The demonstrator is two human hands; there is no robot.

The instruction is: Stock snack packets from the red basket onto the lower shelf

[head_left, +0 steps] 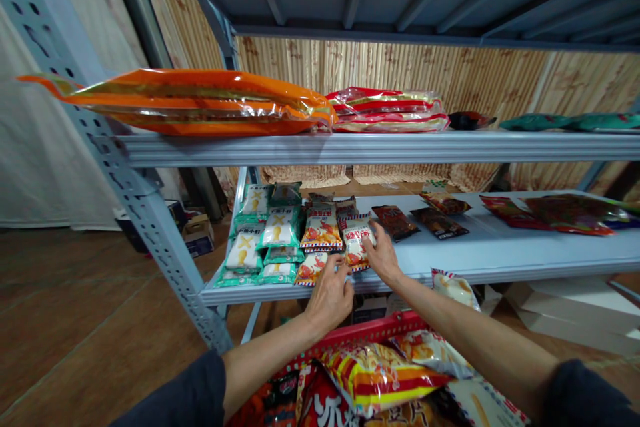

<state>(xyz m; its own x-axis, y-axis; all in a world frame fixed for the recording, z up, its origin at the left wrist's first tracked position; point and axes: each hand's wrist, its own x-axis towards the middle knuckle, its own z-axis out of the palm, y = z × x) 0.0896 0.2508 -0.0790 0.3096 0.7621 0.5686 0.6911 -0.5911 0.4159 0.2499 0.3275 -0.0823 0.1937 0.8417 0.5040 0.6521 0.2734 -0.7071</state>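
A white-and-red snack bag [357,243] with striped edges lies near the front of the lower shelf, between my two hands. My right hand [384,255] grips its right side, thumb and fingers against the wrapper. At the lower left corner of the same bag are the bent fingers of my left hand [331,292]; their tips are partly hidden. Just left sits a stack of matching snack bags [321,227]. Beyond that, white-and-green snack bags [281,227] are piled in two columns.
Below my arms, a red basket [367,329] holds several snack packs, including a yellow-and-red bag [380,373]. Dark packets [395,222] lie farther right on the lower shelf [480,255]. Overhead, the upper shelf edge [380,149] carries a large orange bag [200,103]. A blue upright post [145,207] stands left.
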